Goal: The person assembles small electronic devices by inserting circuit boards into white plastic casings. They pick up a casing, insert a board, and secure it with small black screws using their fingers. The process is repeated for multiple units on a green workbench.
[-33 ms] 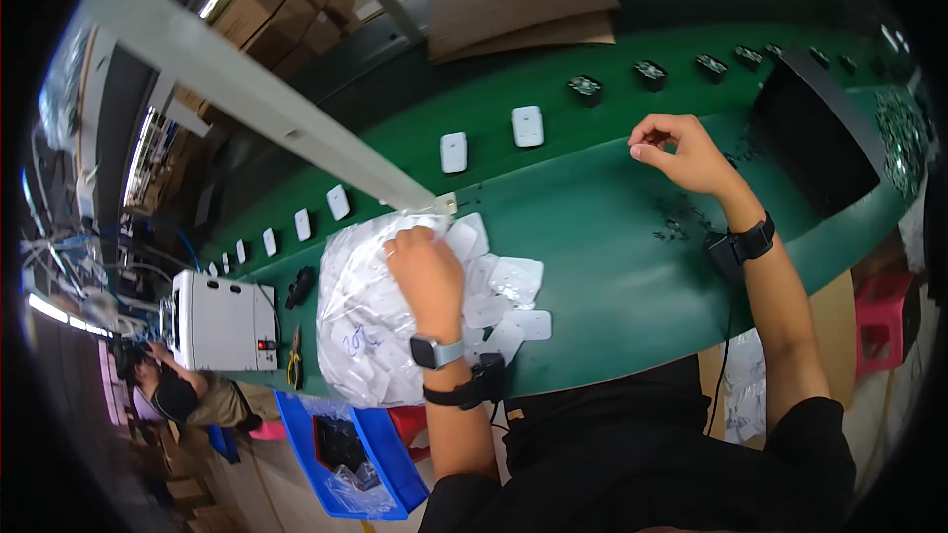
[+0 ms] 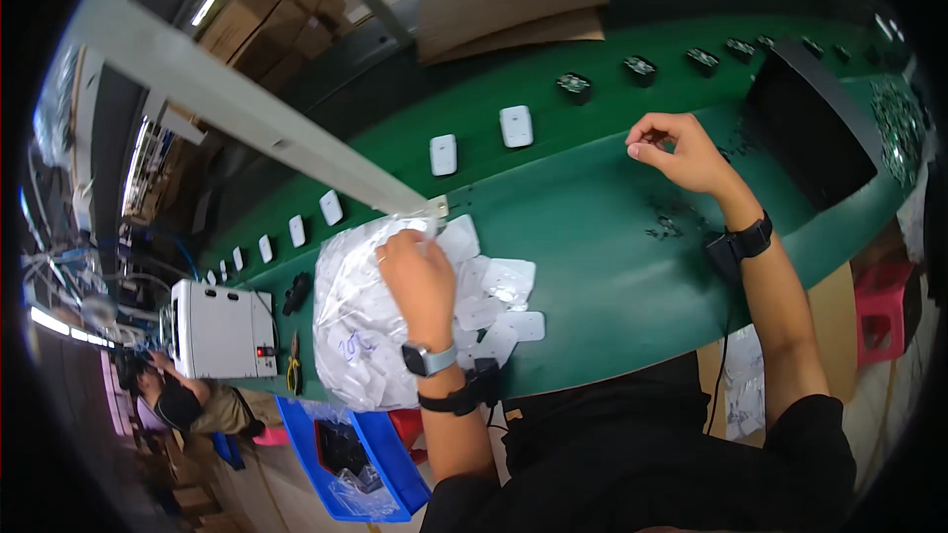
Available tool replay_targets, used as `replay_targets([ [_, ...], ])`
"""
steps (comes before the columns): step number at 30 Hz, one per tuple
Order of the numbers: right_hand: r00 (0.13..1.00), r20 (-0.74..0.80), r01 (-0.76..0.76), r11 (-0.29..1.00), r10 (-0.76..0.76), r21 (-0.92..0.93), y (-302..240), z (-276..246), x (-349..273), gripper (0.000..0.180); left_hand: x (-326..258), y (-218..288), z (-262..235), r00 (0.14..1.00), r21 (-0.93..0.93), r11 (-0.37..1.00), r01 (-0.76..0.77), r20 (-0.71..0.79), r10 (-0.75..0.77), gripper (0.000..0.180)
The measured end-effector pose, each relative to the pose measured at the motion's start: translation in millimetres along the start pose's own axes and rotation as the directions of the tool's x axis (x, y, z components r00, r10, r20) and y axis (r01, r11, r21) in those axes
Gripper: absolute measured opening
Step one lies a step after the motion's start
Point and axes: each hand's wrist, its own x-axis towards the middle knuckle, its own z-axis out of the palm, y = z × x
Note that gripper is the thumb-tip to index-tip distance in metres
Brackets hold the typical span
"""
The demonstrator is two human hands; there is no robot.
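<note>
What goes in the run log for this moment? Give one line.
left hand in clear plastic bag of white flat parts | right hand pinched over green belt, contents unclear | white parts riding belt

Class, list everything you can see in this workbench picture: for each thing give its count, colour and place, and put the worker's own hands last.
Clear plastic bag of flat white parts: one, on the green table, under the left hand.
Loose flat white plastic pieces: several, beside the bag.
White rounded casings: about eight, in a row along the green belt.
Small dark components: about six, farther right along the same row.
Tiny dark parts: scattered near the right wrist.
Black tray: one, table's right end.
White box-shaped machine: one, left.
Blue plastic bin: one, below the table.
Brown cardboard sheet: one, behind the belt.
Left hand: in the bag's opening.
Right hand: fingers pinched, anything held too small to tell.
</note>
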Motion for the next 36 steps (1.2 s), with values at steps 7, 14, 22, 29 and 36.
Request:
replay_targets([
  [7,0.967,0.246,0.118,0.969,-0.063,-0.217,30.1,-24.3,-28.6,0.008,11.0,76.2,1.1,0.952,-0.927,0.264,0.267,0.213,-0.218,0.016],
  [14,0.94,0.326,0.216,0.92,-0.105,-0.326,32.0,-15.9,-30.2,0.008,7.8,144.3,60.0,0.848,-0.85,-0.085,0.519,0.525,-0.068,0.033],
  [22,0.972,0.23,0.153,0.884,-0.054,-0.442,41.6,-21.0,-29.7,0.006,-1.2,149.9,78.7,0.801,-0.806,-0.219,0.55,0.583,-0.135,0.023],
  [29,0.964,0.264,0.144,0.9,-0.034,-0.411,41.1,-16.4,-27.7,0.006,1.5,149.1,65.5,0.737,-0.713,-0.273,0.646,0.676,-0.021,0.019],
  [36,0.946,0.322,0.163,0.899,-0.026,-0.407,37.8,-13.9,-28.2,0.004,-0.2,152.4,63.9,0.718,-0.699,-0.232,0.676,0.696,-0.003,0.02],
])
